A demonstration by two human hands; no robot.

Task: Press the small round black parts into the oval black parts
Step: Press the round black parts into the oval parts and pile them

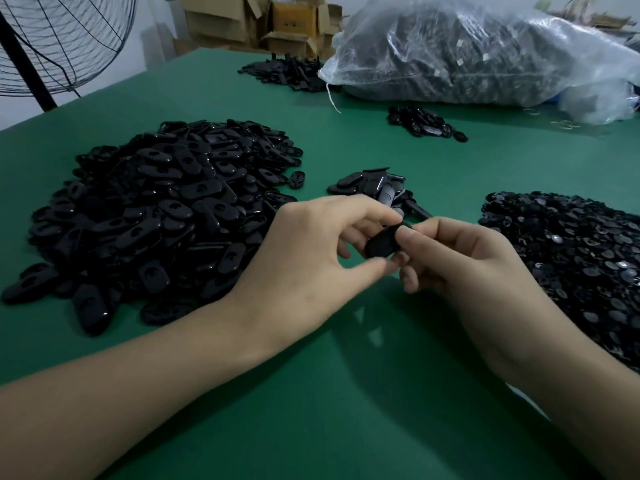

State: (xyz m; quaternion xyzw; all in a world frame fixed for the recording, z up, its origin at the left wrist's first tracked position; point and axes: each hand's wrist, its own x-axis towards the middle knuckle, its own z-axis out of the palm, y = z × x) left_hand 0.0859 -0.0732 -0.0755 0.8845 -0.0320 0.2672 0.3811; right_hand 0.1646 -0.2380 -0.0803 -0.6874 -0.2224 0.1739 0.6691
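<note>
**Both hands meet on one oval part at mid-frame**

Nearest me, the lower half of the frame is bare green table (311, 393), matte and smooth, crossed only by the two forearms coming in from the lower corners. That is the widest open room I see.

At centre, my left hand (311, 251) pinches an oval part (381, 245) between thumb and curled fingers, holding it off the table. My right hand (460, 268) meets it from the right, with the thumb laid on the part's right end and the fingers curled underneath. The part is glossy black with rounded ends. I cannot tell whether a small round part sits under that thumb.

At centre left, near the left hand, is a big heap of oval parts (156, 216), shiny black shells, many with a slot. At the right edge spreads a flatter pile of round parts (571, 258), thin and glinting. A green lane runs between the two.

Just behind the hands lies a small cluster of ovals (374, 185).

Farther up are two smaller black heaps (422, 121) (287, 72), then a crinkled clear plastic bag (485, 53) stuffed with dark parts. The table's far edge is at upper left, with a wire fan (62, 39) and cardboard boxes (263, 22) beyond it.
</note>
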